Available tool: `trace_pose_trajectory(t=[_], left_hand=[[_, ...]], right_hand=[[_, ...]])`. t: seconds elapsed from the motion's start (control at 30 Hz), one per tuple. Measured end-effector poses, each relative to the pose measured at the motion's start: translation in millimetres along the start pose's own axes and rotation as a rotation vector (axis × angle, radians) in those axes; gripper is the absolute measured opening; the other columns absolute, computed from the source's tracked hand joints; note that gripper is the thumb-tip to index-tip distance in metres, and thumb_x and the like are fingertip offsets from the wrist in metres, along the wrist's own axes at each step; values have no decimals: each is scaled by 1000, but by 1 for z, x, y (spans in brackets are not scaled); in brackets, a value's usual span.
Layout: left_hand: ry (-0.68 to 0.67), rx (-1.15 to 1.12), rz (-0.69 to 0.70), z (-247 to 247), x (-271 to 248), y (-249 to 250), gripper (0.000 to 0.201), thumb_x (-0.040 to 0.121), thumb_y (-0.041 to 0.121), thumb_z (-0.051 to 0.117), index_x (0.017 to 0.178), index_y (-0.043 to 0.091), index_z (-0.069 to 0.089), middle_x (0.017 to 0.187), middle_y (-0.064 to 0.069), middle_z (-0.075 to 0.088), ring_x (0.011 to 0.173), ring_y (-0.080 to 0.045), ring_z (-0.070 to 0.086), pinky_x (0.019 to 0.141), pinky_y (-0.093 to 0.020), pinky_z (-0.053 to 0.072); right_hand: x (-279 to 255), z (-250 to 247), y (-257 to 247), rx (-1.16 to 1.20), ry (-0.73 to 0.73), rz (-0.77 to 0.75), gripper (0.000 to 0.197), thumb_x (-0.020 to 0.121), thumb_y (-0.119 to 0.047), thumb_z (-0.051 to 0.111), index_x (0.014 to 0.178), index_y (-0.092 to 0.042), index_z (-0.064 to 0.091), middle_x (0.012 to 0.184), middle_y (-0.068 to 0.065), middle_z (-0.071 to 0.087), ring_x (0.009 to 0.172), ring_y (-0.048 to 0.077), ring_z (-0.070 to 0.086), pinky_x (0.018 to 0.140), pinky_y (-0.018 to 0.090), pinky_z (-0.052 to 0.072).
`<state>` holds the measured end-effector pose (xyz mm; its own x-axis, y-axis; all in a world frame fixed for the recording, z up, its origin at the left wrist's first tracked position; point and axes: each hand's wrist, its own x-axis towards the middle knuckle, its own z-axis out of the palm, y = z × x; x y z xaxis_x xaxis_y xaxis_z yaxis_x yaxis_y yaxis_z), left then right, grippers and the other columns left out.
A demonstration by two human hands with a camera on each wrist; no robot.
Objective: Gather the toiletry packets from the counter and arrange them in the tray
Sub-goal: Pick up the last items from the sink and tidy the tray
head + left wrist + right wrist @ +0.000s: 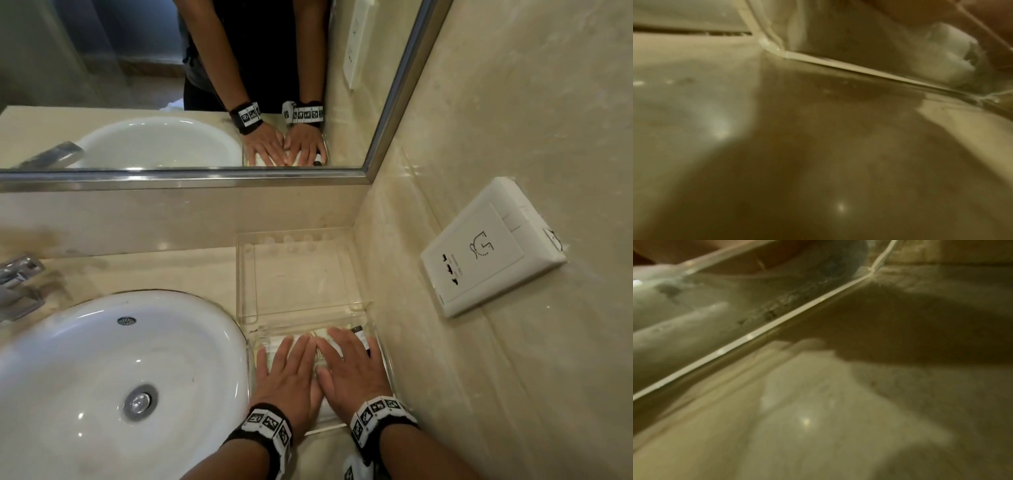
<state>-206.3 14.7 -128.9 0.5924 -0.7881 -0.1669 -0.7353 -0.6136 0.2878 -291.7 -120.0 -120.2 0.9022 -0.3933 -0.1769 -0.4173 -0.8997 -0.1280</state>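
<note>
A clear acrylic tray (383, 356) sits on the beige counter between the sink and the right wall. White toiletry packets (278, 342) lie inside it, mostly covered by my hands. My left hand (291, 363) lies flat on the packets on the tray's left side, fingers straight. Beside it, my right hand (352, 359) lies flat on the right side, its fingers reaching a dark-capped packet (360, 334). In the left wrist view the tray wall (869, 68) shows a white packet (947, 60) behind it. The right wrist view shows the tray's edge (756, 335), blurred.
A second clear tray (246, 274), with nothing in it, stands behind the first one, against the back wall. The white sink basin (102, 370) fills the left, with a chrome tap (17, 284). A wall socket plate (489, 250) is on the right wall. A mirror (171, 85) hangs above.
</note>
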Motion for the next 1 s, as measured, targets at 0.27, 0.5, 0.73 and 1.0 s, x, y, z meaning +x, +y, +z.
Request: trace_pose_trajectory(t=[0.27, 0.5, 0.73, 1.0], left_hand=[[-60, -44, -13, -2, 1, 1, 65, 90, 48, 41, 148, 20, 37, 155, 5, 35, 142, -25, 35, 108, -61, 15], [-71, -39, -39, -5, 0, 3, 67, 94, 50, 16, 154, 26, -4, 158, 13, -12, 149, -17, -8, 114, -58, -11], [-79, 7, 7, -6, -5, -2, 63, 83, 52, 48, 138, 21, 52, 145, 0, 50, 136, -25, 33, 108, -56, 11], [-22, -21, -15, -40, -25, -16, 65, 78, 51, 47, 135, 20, 53, 142, -6, 52, 133, -29, 38, 110, -51, 28]], right_hand=[[0, 0, 0, 15, 1, 4, 51, 87, -54, 46, 135, -38, 53, 145, -7, 53, 133, 18, 52, 110, 54, 22], [-1, -4, -4, 33, 13, 14, 50, 84, -53, 50, 132, -41, 52, 141, -9, 55, 130, 16, 53, 108, 52, 23], [-4, -17, -5, -1, -81, 6, 52, 84, -57, 51, 134, -42, 53, 141, -8, 57, 131, 20, 55, 108, 53, 22], [-18, -39, -9, 32, -13, 140, 62, 88, -63, 43, 147, -43, 41, 162, 0, 32, 150, 25, 27, 118, 49, 9]])
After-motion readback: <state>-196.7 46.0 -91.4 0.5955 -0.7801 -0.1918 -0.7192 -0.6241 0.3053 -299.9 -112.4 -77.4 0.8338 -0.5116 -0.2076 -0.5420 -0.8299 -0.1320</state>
